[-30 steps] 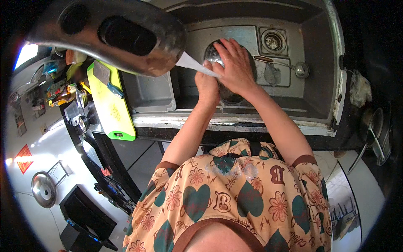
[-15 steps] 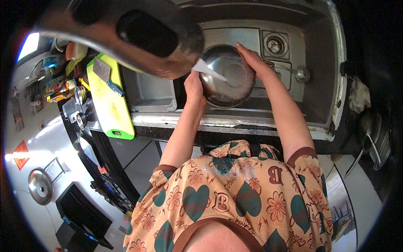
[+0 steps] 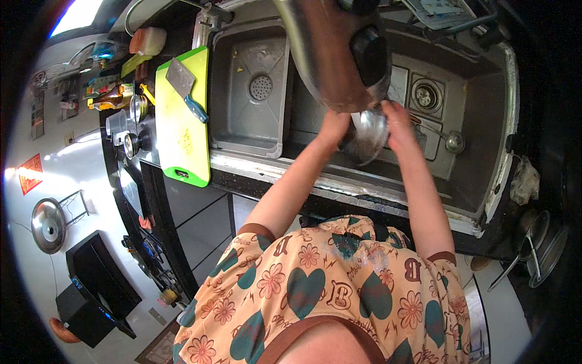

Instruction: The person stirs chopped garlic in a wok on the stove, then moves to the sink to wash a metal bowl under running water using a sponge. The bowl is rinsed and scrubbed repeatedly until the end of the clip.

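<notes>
Over the large sink basin I hold a round metal bowl [image 3: 367,142] between both hands. My left hand [image 3: 335,128] grips its left rim, with the fingertips hidden under the faucet. On the opposite rim is my right hand [image 3: 397,126], closed on the edge. The bowl looks tilted, its far part covered by a big brown metallic faucet [image 3: 333,54] close to the camera. Water runs from the faucet into or over the bowl; blur hides exactly where it lands.
Left of the faucet is a smaller basin [image 3: 245,124] with a round drain. A green cutting board [image 3: 182,142] bears a cleaver [image 3: 185,85]. A ladle [image 3: 453,142] lies near the drain strainer [image 3: 426,95] on the right. A crumpled plastic bag [image 3: 525,181] hangs by the right edge.
My view has turned, so the sink and faucet appear shifted right. The bowl has gone from showing its round inside to a tilted, narrower outline. Both hands still hold it.
</notes>
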A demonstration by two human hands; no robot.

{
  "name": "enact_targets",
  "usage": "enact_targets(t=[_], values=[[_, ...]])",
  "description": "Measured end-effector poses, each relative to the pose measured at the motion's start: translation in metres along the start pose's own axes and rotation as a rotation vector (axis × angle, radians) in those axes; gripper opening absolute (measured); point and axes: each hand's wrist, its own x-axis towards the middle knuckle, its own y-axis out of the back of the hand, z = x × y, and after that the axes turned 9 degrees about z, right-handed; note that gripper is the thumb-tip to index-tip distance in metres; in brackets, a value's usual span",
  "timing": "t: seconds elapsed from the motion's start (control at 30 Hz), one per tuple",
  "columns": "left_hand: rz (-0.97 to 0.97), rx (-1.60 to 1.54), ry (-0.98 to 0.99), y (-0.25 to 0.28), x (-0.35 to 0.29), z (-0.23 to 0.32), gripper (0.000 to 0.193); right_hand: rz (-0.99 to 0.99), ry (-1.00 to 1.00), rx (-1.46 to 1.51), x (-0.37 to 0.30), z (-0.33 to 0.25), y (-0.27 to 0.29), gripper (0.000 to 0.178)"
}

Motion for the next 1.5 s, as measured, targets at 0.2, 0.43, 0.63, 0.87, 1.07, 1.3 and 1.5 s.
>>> enact_targets(t=[0.2, 0.43, 0.63, 0.87, 1.07, 1.3, 1.5], values=[[0.041, -0.115, -0.078, -0.018, -0.034, 0.018, 0.051, 0.164, 0.490, -0.707, -0.034, -0.008, -0.054, 0.025], [0.111, -0.101, -0.012, 0.034, -0.056, 0.028, 0.031, -0.085, 0.633, -1.102, -0.071, -0.042, -0.068, 0.022], [0.313, -0.169, -0.159, 0.128, -0.029, 0.067, 0.017, -0.218, 0.606, -1.084, -0.079, -0.057, -0.063, 0.030], [0.713, 0.741, -0.311, 0.228, 0.086, 0.020, 0.036, -0.289, 0.752, -1.169, -0.116, -0.065, -0.065, 0.023], [0.554, 1.111, -0.311, 0.249, 0.138, 0.029, 0.048, -0.249, 0.874, -1.152, -0.142, -0.081, -0.064, 0.019], [0.574, 1.348, -0.679, 0.255, 0.189, 0.033, 0.041, -0.119, 0.682, -1.158, -0.141, -0.057, -0.056, 0.019], [0.478, 1.565, -0.535, 0.244, 0.176, 0.024, 0.024, -0.077, 0.603, -1.175, -0.127, -0.045, -0.061, 0.021]])
